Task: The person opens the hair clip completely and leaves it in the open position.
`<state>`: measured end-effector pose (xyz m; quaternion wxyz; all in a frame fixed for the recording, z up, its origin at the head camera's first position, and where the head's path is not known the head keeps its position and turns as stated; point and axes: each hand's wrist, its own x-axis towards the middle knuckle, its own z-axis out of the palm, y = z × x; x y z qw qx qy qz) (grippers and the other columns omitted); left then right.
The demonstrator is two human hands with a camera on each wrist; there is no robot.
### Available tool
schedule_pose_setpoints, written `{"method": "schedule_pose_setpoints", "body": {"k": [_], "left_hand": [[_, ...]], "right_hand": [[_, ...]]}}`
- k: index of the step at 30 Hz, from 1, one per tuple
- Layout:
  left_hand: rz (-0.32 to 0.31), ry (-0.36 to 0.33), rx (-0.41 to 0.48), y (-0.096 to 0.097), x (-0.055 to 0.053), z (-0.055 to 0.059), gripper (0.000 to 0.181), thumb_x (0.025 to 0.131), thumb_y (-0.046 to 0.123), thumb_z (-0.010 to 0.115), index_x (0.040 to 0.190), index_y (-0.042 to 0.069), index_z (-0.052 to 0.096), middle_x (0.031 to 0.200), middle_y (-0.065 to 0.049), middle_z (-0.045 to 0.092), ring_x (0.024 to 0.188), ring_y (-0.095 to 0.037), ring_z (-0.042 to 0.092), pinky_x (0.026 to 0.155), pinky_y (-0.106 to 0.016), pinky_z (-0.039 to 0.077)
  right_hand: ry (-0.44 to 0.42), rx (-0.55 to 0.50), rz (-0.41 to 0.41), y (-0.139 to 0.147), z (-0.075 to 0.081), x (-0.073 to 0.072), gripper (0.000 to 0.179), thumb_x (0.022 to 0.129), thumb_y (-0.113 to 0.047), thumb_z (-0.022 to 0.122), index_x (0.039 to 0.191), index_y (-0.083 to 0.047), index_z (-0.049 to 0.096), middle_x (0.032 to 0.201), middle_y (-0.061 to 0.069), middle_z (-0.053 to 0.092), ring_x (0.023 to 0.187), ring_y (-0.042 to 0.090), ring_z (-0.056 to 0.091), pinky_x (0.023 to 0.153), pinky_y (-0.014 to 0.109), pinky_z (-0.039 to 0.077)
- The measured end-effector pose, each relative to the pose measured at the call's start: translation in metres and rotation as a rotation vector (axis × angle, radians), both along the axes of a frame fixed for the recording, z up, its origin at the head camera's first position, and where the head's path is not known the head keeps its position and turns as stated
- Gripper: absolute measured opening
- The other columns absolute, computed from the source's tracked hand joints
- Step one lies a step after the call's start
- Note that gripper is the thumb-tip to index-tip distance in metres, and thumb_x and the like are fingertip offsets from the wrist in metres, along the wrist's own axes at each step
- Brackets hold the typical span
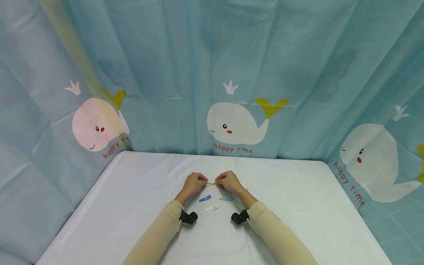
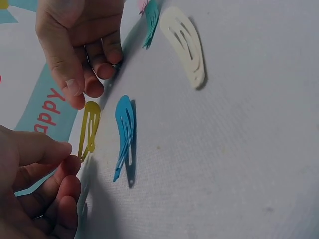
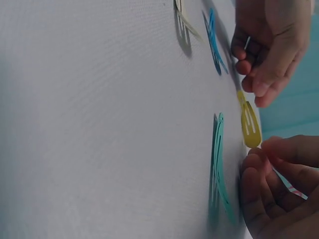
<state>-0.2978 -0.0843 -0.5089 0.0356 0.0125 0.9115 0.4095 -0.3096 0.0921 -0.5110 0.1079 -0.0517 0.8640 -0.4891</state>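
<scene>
A yellow snap hair clip point(image 1: 211, 183) is stretched between my two hands, open along its slots. At its narrow end, my left hand point(image 1: 194, 183) pinches it between thumb and index finger, as the left wrist view shows. My right hand point(image 1: 229, 181) has thumb and index fingertips together at the broad rounded end, pinching it there. Close below the hands lie a blue hair clip point(image 2: 124, 112) and a teal hair clip point(image 3: 218, 154). Nearer to me is a cream-white hair clip point(image 2: 184, 42).
A green hair clip point(image 1: 239, 208) lies by the right wrist, partly covered by its black wrist camera point(image 1: 240, 217). Something small and pink point(image 1: 246, 188) shows behind the right wrist. The white-covered table point(image 1: 139, 191) meets a blue whale-print curtain point(image 1: 172, 121) at its back and sides.
</scene>
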Motion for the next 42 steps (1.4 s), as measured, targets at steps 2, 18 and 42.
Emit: {"method": "schedule_pose_setpoints", "body": {"k": [2,18,42], "left_hand": [[0.005,0.004,0.011,-0.001,0.002,0.001,0.005,0.084,0.009,0.070,0.087,0.006,0.073,0.078,-0.005,0.068,0.067,-0.013,0.055,0.062,-0.025,0.043],[-0.006,-0.001,-0.006,-0.019,0.030,0.010,0.007,0.086,0.012,0.070,0.088,0.007,0.073,0.077,-0.003,0.067,0.068,-0.012,0.053,0.060,-0.025,0.042],[-0.018,-0.006,-0.100,-0.026,0.064,0.006,0.009,0.083,0.017,0.073,0.084,0.008,0.074,0.072,0.001,0.064,0.064,-0.010,0.051,0.060,-0.026,0.040]], "right_hand": [[-0.001,-0.003,0.003,0.000,0.000,0.001,0.011,0.089,-0.008,0.066,0.090,0.000,0.073,0.070,0.004,0.064,0.058,0.010,0.053,0.053,0.023,0.045],[-0.017,0.021,0.094,-0.001,0.022,0.020,0.013,0.091,-0.013,0.066,0.095,-0.003,0.074,0.080,0.010,0.069,0.062,0.013,0.055,0.054,0.023,0.043],[0.040,0.128,0.183,-0.015,0.012,0.036,0.008,0.086,-0.008,0.069,0.081,-0.003,0.073,0.065,-0.001,0.061,0.054,0.007,0.050,0.052,0.020,0.040]]}}
